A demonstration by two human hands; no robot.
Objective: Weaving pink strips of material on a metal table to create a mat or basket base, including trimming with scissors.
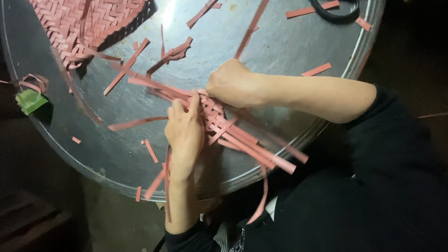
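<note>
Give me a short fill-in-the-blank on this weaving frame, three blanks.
1. Both hands, the left hand and right hand, grip a half-woven piece made of ____ strips.
2. The work lies on a round ____ tray.
3. At the tray's left edge sits a small ____ scrap; a finished woven mat lies at top left.

Missing words: pink; metal; green

Finished woven pink mat (79, 23), green tape roll (30, 100), black loop (333, 11), round metal table (280, 46)
</note>
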